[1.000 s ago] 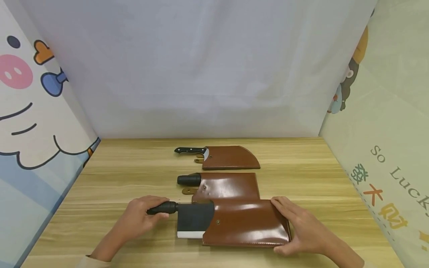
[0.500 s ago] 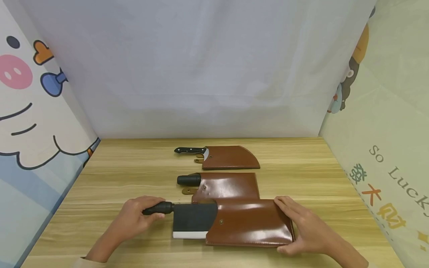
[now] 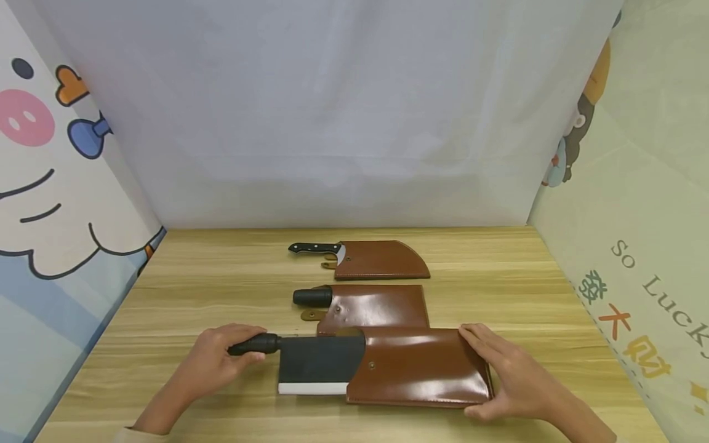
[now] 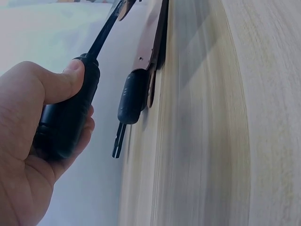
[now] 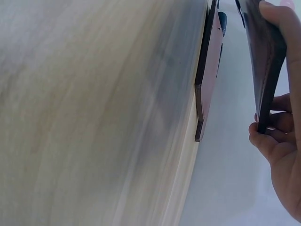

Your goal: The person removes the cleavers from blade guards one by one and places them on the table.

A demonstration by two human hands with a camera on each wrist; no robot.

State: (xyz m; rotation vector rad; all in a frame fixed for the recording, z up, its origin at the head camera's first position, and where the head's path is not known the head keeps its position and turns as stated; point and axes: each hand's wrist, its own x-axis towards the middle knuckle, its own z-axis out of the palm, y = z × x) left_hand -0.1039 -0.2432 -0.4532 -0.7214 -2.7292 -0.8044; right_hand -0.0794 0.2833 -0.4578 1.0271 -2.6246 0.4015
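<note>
In the head view my left hand (image 3: 213, 355) grips the black handle of a cleaver (image 3: 318, 360) with a dark blade and a pale cutting edge. Part of that blade shows; the rest is hidden inside a glossy brown leather sheath (image 3: 421, 367). My right hand (image 3: 515, 376) holds the sheath by its right end, thumb at the lower corner and fingers at the upper one. From the left wrist, the thumb lies along the cleaver's handle (image 4: 68, 120), raised off the table. The right wrist view shows the sheath's end (image 5: 268, 52) between thumb and fingers, also held up.
Behind lies a second cleaver in a brown sheath (image 3: 379, 304), its black handle (image 3: 312, 298) pointing left. Farther back is a black-handled knife (image 3: 314, 248) in a curved brown sheath (image 3: 382, 259). All this is on a wood-grain table (image 3: 183, 277) backed by a white cloth (image 3: 343, 123).
My left hand has moved left with the cleaver's handle, and my right hand slightly right with the sheath. More of the blade shows now. The two sheathed blades behind stay put.
</note>
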